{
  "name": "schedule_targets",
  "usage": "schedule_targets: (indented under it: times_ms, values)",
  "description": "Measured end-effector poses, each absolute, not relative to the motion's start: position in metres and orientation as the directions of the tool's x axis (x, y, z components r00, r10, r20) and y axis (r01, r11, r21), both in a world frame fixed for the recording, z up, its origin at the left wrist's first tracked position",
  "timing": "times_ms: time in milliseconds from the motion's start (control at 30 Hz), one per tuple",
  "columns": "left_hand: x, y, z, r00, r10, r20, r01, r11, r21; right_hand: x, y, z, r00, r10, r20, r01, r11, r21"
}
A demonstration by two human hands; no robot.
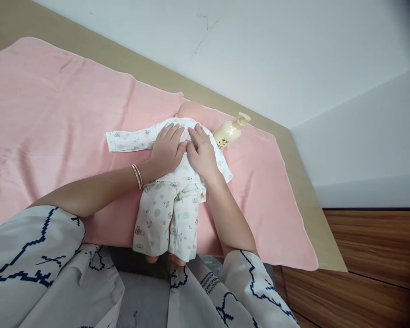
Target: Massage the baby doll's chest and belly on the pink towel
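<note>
A baby doll (190,110) lies on a pink blanket (99,105), dressed in a white printed top (136,138) and matching trousers (157,218). Its feet poke out at the near edge, and its face is not visible. My left hand (168,148) rests flat on the upper part of the top, fingers spread toward the doll's head. Beside it my right hand (201,152) also lies on the top, fingers stretched out, the thumbs close together. One sleeve reaches out to the left; the other slants down to the right, partly behind my right arm.
A cream pump bottle (229,132) leans or lies by the doll's right-hand side on the blanket. Under the blanket is a tan surface (304,200), bordered by a white wall (246,54). Brown wood panels (372,255) are at the lower right.
</note>
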State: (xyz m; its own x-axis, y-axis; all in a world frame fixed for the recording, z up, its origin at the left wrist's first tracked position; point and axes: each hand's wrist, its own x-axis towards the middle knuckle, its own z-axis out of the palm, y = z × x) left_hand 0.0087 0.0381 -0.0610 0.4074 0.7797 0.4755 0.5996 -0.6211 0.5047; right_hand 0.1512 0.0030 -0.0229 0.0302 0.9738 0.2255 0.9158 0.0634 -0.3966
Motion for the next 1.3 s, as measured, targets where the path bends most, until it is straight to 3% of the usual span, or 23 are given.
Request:
schedule_targets:
  times_ms: [100,267,400,533,600,700,767,833,933,1033,1167,1300]
  values:
    - [0.01,0.043,-0.059,0.427,0.767,0.479,0.597,-0.637,0.488,0.151,0.003,-0.025,0.072,0.95,0.305,0.905,0.067,-0.421]
    - [0.002,0.067,-0.058,0.533,0.692,0.486,0.526,-0.721,0.45,0.155,0.005,-0.028,-0.003,0.957,0.289,0.908,0.123,-0.4]
    - [-0.006,0.08,-0.046,0.467,0.744,0.478,0.498,-0.668,0.554,0.178,0.005,-0.009,0.081,0.899,0.43,0.945,0.068,-0.32]
    - [0.014,0.069,-0.013,0.463,0.737,0.493,0.321,-0.658,0.681,0.214,0.004,0.012,0.236,0.807,0.542,0.938,-0.042,-0.345]
    - [0.04,0.067,0.005,0.473,0.736,0.484,0.276,-0.645,0.712,0.229,0.006,0.015,0.296,0.808,0.509,0.913,-0.083,-0.399]
    - [0.086,0.078,0.023,0.609,0.701,0.371,0.352,-0.658,0.666,0.24,0.01,0.014,0.313,0.844,0.436,0.882,-0.088,-0.463]
    - [0.11,0.089,0.029,0.671,0.674,0.309,0.372,-0.667,0.645,0.242,0.012,0.013,0.274,0.867,0.416,0.892,-0.068,-0.447]
    - [0.124,0.097,0.033,0.701,0.665,0.257,0.338,-0.627,0.701,0.241,0.014,0.012,0.231,0.893,0.387,0.913,-0.062,-0.403]
    - [0.13,0.096,0.041,0.726,0.674,0.132,0.193,-0.385,0.903,0.241,0.015,0.013,0.213,0.899,0.383,0.945,-0.09,-0.315]
    - [0.125,0.087,0.05,0.735,0.678,-0.003,-0.025,0.031,0.999,0.24,0.017,0.013,0.231,0.857,0.46,0.959,-0.122,-0.255]
    - [0.113,0.078,0.058,0.752,0.653,-0.089,-0.322,0.483,0.815,0.235,0.019,0.012,0.232,0.842,0.487,0.965,-0.134,-0.227]
    - [0.091,0.068,0.056,0.766,0.634,-0.108,-0.379,0.58,0.721,0.23,0.019,0.01,0.218,0.851,0.478,0.97,-0.134,-0.205]
